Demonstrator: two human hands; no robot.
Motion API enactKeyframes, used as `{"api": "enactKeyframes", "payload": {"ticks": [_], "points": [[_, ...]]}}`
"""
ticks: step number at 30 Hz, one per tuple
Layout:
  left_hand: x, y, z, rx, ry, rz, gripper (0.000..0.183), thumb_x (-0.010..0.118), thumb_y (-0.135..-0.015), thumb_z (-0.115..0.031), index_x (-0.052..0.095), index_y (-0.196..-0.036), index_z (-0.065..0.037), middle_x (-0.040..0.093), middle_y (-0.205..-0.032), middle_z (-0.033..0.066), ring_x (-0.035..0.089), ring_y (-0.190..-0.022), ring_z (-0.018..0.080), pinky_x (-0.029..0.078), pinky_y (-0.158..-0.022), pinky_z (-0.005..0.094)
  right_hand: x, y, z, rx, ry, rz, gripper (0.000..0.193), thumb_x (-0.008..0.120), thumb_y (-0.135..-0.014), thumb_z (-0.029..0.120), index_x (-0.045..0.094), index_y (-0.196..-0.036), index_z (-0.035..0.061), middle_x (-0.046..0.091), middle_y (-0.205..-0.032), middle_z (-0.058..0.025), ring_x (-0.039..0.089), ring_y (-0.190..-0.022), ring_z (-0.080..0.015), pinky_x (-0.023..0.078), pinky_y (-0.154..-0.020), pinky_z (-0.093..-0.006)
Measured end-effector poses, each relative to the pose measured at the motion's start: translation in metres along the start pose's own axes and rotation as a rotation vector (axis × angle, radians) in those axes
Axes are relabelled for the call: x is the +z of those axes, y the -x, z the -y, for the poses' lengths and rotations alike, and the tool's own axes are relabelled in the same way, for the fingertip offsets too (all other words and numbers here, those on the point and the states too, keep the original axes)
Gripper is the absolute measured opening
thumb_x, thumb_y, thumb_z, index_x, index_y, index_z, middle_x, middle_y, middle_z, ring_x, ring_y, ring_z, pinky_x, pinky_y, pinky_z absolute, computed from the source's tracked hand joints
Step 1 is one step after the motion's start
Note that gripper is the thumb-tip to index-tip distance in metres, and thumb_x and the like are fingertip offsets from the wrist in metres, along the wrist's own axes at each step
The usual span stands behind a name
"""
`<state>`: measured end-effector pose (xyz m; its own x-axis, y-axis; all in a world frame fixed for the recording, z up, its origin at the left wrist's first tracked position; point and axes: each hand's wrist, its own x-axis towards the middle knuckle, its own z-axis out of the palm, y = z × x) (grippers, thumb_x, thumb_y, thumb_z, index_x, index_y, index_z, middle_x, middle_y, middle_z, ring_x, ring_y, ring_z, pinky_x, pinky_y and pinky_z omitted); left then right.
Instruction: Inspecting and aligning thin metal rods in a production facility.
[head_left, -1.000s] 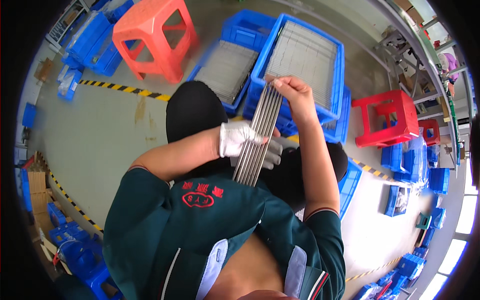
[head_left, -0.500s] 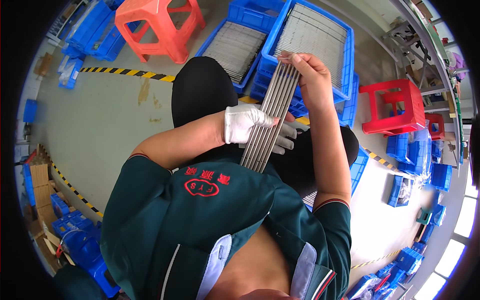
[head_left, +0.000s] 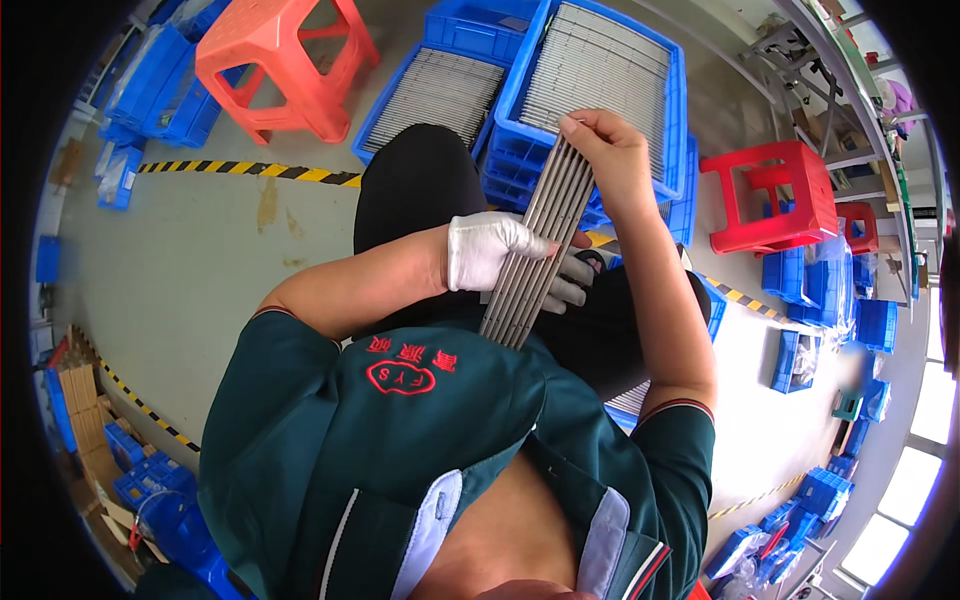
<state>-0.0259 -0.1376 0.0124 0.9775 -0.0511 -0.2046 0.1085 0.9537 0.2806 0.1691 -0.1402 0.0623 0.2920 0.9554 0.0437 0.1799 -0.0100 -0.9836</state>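
A row of several slim metal rods (head_left: 560, 195) lies side by side in front of my chest, slanting from my shirt up toward the crates. My left hand (head_left: 490, 250), in a white glove with a bare thumb tip, wraps around the rods near their middle. At their far end is my bare right hand (head_left: 612, 150), thumb and fingers closed at the rod tips. Whether it also pinches something small there is hidden. Just beyond, a blue crate (head_left: 680, 110) holds many similar rods (head_left: 600, 70) in rows.
Another blue crate of rods (head_left: 430, 100) stands to the left of the first. An orange stool (head_left: 285, 70) is at the upper left, a red stool (head_left: 775, 195) at the right. Yellow-black tape (head_left: 250, 172) crosses the floor; blue bins (head_left: 800, 275) stand along the right side.
My right hand has shifted slightly and its fingers have curled in more at the rod tips. The left hand keeps its grip. My view has turned a little.
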Motion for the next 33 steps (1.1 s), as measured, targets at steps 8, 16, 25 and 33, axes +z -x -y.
{"api": "enactKeyframes", "payload": {"ticks": [8,16,25,33], "points": [[-0.013,-0.022,-0.018,-0.023,0.050,0.036,0.055,0.066,-0.101,-0.014,0.044,-0.150,0.001,0.063,-0.133,0.0257,0.062,-0.126,0.0440,0.051,-0.108,0.0593,-0.018,-0.022,-0.017,0.050,-0.062,-0.008,0.018,0.078,-0.094,0.013,0.077,-0.106,-0.0002,0.073,-0.092,-0.0030,0.065,-0.084,-0.0097,0.052,-0.077,-0.0250],[-0.015,-0.034,-0.030,-0.023,0.055,-0.025,0.053,0.066,-0.101,-0.016,0.046,-0.148,-0.001,0.065,-0.127,0.0207,0.065,-0.122,0.0395,0.055,-0.101,0.0544,-0.028,-0.042,-0.026,0.078,-0.059,0.016,0.019,0.079,-0.094,0.014,0.077,-0.107,0.0007,0.073,-0.091,-0.0029,0.066,-0.084,-0.0097,0.053,-0.077,-0.0250],[-0.020,-0.048,-0.052,-0.051,0.002,-0.115,0.052,0.065,-0.102,-0.017,0.047,-0.148,-0.001,0.066,-0.124,0.0228,0.070,-0.111,0.0424,0.057,-0.099,0.0595,-0.045,-0.055,-0.035,0.216,-0.007,-0.098,0.021,0.079,-0.092,0.017,0.077,-0.104,-0.0006,0.074,-0.085,-0.0034,0.065,-0.069,-0.0083,0.051,-0.059,-0.0239],[-0.013,-0.073,-0.098,-0.091,-0.126,-0.105,0.048,0.060,-0.105,-0.017,0.047,-0.148,-0.002,0.063,-0.133,0.0266,0.070,-0.112,0.0433,0.057,-0.101,0.0591,-0.059,-0.084,-0.033,0.110,-0.235,-0.189,0.016,0.078,-0.094,0.012,0.077,-0.104,-0.0009,0.073,-0.088,-0.0015,0.064,-0.078,-0.0079,0.051,-0.069,-0.0228]]}}
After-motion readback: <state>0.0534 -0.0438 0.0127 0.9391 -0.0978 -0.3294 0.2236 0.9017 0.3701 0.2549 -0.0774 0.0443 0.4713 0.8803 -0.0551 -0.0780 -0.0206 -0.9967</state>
